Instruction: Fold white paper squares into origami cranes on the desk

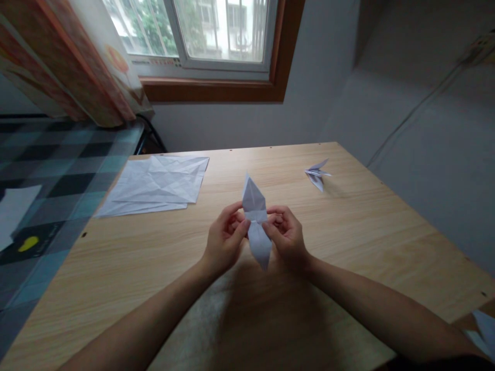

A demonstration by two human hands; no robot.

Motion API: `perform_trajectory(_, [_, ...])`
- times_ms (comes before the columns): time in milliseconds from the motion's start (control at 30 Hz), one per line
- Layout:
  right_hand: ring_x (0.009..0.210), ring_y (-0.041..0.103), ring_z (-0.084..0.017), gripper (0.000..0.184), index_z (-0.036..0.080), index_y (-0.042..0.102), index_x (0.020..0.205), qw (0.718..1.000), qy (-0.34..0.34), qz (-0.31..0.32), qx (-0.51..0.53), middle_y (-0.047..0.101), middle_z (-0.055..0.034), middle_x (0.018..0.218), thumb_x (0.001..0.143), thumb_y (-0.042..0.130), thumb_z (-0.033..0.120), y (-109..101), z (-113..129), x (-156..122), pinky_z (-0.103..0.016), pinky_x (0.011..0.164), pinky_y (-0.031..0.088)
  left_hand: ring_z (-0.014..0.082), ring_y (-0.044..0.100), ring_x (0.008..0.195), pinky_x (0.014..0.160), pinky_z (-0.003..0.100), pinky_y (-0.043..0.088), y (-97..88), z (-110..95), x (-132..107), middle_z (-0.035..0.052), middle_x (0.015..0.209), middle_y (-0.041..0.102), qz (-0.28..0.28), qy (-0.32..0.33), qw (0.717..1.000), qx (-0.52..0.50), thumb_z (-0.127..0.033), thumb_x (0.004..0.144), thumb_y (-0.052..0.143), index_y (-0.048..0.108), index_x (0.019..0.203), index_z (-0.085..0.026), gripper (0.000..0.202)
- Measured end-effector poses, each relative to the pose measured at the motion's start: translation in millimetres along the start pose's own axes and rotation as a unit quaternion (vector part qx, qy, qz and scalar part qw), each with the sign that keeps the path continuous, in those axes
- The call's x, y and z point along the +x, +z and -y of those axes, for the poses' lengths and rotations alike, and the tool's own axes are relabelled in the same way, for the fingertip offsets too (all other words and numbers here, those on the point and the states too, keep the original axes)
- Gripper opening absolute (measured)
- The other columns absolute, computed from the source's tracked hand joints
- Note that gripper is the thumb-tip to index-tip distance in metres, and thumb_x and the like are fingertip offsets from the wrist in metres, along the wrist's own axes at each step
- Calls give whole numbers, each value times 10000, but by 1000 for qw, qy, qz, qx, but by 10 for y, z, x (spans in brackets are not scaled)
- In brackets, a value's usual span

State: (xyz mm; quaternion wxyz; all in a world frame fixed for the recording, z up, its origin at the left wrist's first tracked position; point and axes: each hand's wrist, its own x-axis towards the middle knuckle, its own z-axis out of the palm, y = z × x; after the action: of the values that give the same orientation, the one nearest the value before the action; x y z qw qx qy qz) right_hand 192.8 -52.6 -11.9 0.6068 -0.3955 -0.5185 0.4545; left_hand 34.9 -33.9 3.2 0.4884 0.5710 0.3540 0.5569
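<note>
A folded white paper piece (256, 206), pointed at its top and bottom ends, is held up over the middle of the table. My left hand (228, 232) pinches its left edge near the narrow waist, thumb in front and fingers curled behind. On the opposite edge, my right hand (286, 232) grips it in the same way. A crease runs across the paper between my two thumbs. The parts of my fingers behind the paper are hidden.
Creased white sheets (162, 180) lie stacked at the table's back left. A folded paper shape (317, 174) rests at the back right of the wooden table (174, 319). At left is a bed with a checked cover (77, 149); a window (224, 31) is behind.
</note>
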Motion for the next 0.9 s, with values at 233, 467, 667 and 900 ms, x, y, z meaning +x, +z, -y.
perform_trajectory(233, [754, 609, -148, 197, 249, 601, 1010, 1000, -8, -10, -13, 639, -3, 847, 846, 689, 315, -38, -95, 40, -266, 664, 493, 141, 604, 669, 611, 243, 471, -40, -56, 33, 32, 757, 684, 36, 17, 997, 73, -203, 824, 609, 763, 835, -192, 154])
perform_trajectory(467, [743, 602, -138, 179, 241, 616, 988, 1000, -5, -10, -18, 634, 2, 821, 838, 703, 286, -56, -124, 52, -256, 664, 489, 129, 568, 635, 583, 235, 435, -48, -34, 40, 17, 704, 640, 42, 36, 994, 91, -157, 815, 581, 746, 774, -193, 174])
perform_trajectory(667, [666, 575, -119, 226, 238, 613, 976, 1000, 18, -9, -15, 616, 20, 777, 808, 733, 327, -59, -127, 63, -235, 601, 470, 92, 505, 566, 511, 204, 381, -12, -12, 21, -31, 706, 578, 17, -29, 999, 14, -256, 814, 675, 653, 1105, -194, 297])
perform_trajectory(900, [585, 535, -101, 256, 234, 618, 959, 999, 52, -10, 11, 591, 47, 692, 754, 747, 317, -41, -86, 87, -221, 548, 434, 72, 491, 541, 522, 182, 378, -10, 49, 48, -73, 650, 560, 7, -69, 996, -52, -251, 788, 708, 536, 1032, -205, 302])
